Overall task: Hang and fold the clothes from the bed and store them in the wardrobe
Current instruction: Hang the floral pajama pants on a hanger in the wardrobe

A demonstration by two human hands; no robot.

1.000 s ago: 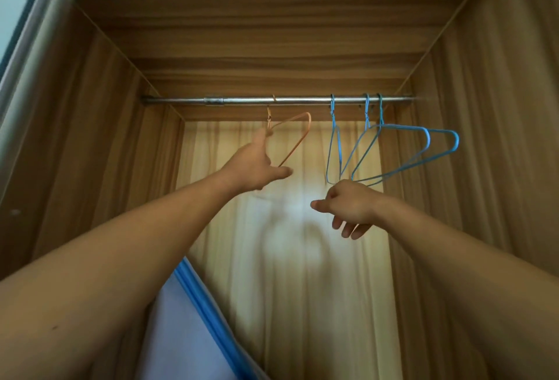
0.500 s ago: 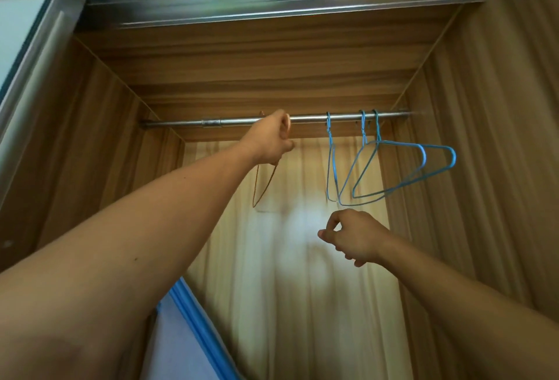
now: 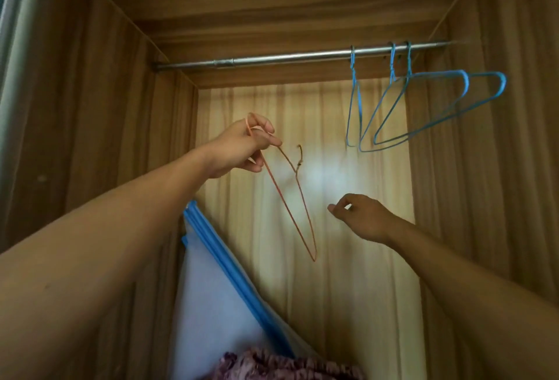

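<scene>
Left hand [image 3: 240, 150] up inside the wood-grain wardrobe [image 3: 90, 92], fingers pinching one corner of a thin orange wire hanger [image 3: 289, 212], and it dangles well below the shiny metal rail [image 3: 287, 57], its long narrow triangle pointing down, twisted neck and small hook turned up beside the knuckles; right hand [image 3: 361, 218] raised just beside it, fingers curled in, gripping nothing; three blue wire hangers [image 3: 392, 72] hooked on the rail's right end; crinkled purple fabric [image 3: 272, 364] at the bottom edge
</scene>
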